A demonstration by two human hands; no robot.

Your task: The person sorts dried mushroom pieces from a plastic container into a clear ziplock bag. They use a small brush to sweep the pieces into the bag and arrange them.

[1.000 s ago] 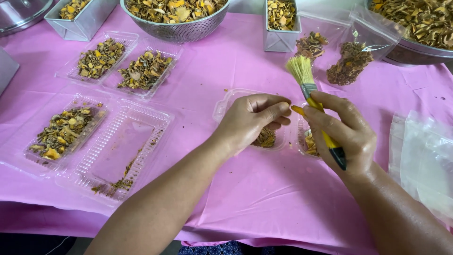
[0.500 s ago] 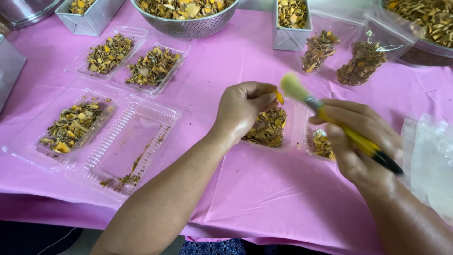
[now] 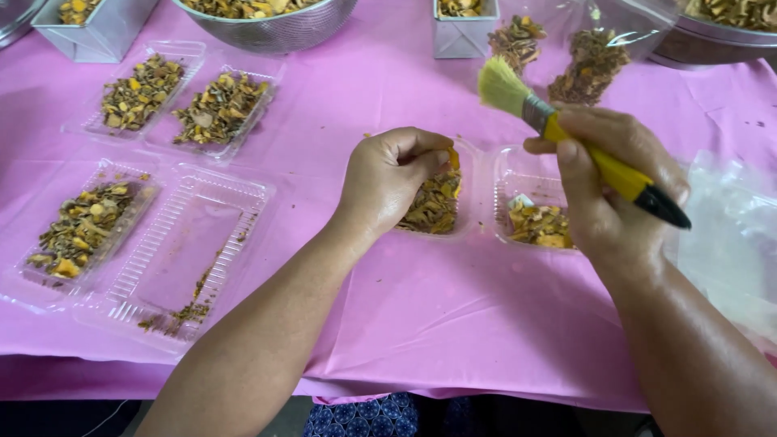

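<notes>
My left hand (image 3: 394, 178) is curled over the left half of an open clear plastic clamshell box (image 3: 477, 190), pinching an orange dried piece above the brown and yellow dried mix (image 3: 433, 206) in it. My right hand (image 3: 611, 190) grips a yellow-handled paintbrush (image 3: 566, 133) with pale bristles pointing up and left, held above the box's right half, which holds a smaller heap of dried pieces (image 3: 538, 226).
An open clamshell (image 3: 174, 259) at the left has one filled half and one nearly empty half. Two filled trays (image 3: 182, 105) lie behind it. A metal bowl (image 3: 275, 24), metal tins (image 3: 97, 28), filled bags (image 3: 595, 61) and loose plastic bags (image 3: 728, 235) ring the pink tablecloth.
My right hand has lifted and tilted the brush so its bristles point up and left. My left hand stays over the box, still pinching dried pieces.
</notes>
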